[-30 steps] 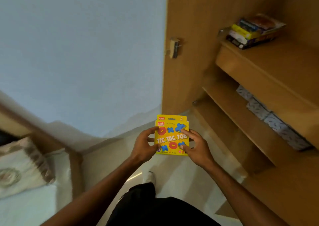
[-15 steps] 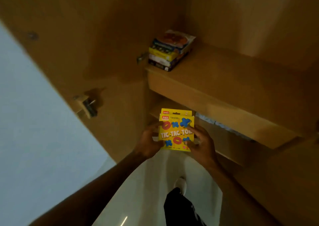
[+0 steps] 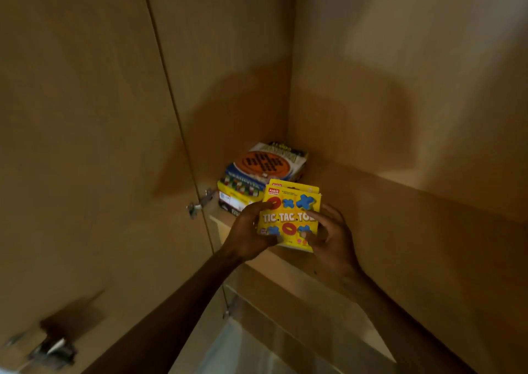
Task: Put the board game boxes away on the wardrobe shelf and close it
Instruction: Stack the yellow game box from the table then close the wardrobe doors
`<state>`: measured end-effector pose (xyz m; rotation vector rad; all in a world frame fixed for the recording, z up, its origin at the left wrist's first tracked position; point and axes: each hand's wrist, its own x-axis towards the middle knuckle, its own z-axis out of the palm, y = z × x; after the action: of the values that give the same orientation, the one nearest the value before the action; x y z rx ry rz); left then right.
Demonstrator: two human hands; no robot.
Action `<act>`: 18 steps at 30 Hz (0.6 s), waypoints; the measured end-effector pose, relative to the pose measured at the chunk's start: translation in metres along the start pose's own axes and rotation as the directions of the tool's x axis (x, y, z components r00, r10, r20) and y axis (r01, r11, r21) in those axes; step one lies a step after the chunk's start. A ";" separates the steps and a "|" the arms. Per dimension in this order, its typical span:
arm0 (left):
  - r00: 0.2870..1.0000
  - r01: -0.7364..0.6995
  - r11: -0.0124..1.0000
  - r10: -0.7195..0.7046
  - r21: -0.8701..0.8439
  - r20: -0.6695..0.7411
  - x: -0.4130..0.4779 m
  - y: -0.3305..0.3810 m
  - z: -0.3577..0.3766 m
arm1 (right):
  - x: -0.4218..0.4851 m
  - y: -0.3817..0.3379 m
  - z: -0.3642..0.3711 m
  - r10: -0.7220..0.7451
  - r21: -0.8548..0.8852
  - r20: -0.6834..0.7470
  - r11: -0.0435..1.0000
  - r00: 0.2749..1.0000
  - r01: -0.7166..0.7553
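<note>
I hold a yellow Tic Tac Toe box (image 3: pixel 291 213), with what looks like a second one stacked behind it, between both hands. My left hand (image 3: pixel 248 236) grips its left edge and my right hand (image 3: pixel 333 239) its right edge. The boxes hover over the front edge of the wooden wardrobe shelf (image 3: pixel 414 230). Just behind them, in the shelf's left back corner, lies a stack of board game boxes (image 3: pixel 263 173), the top one showing an orange disc.
The open wardrobe door (image 3: pixel 85 145) stands to the left, with a hinge (image 3: pixel 200 205) by the shelf and a latch (image 3: pixel 54 350) at lower left. The shelf to the right of the stack is bare. A lower shelf edge (image 3: pixel 300 302) shows beneath my arms.
The view swung up and right from the floor to the upper shelf. Both hands lifted the Tic Tac Toe boxes up to the shelf's front edge, close to the stack.
</note>
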<state>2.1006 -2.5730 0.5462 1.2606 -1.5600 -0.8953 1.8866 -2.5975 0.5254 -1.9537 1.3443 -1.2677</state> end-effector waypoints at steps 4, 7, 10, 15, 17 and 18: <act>0.993 -0.096 0.985 0.084 0.146 0.086 0.065 -0.008 -0.026 | 0.064 0.004 0.011 0.003 0.008 0.008 1.000 1.000 -0.003; 0.995 -0.068 0.978 0.052 0.199 0.084 0.110 -0.012 -0.047 | 0.104 0.007 0.026 -0.028 0.052 0.009 0.998 1.000 0.028; 0.997 -0.023 0.975 0.007 0.221 0.071 0.144 -0.014 -0.063 | 0.134 0.008 0.043 -0.030 0.039 0.036 0.999 0.999 0.028; 0.991 -0.039 0.780 0.113 0.625 -0.079 0.158 -0.028 -0.079 | 0.153 0.011 0.068 -0.018 -0.012 0.241 1.000 0.970 0.022; 0.988 -0.032 0.709 0.131 0.704 -0.087 0.154 -0.038 -0.083 | 0.160 0.010 0.078 -0.037 -0.040 0.293 0.998 0.955 0.051; 0.988 -0.035 0.688 0.134 0.724 -0.080 0.151 -0.042 -0.085 | 0.163 0.010 0.082 -0.048 -0.049 0.312 0.997 0.949 0.067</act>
<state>2.1849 -2.7294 0.5653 1.7232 -1.9279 -0.0845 1.9703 -2.7582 0.5487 -2.1401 1.1850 -0.9033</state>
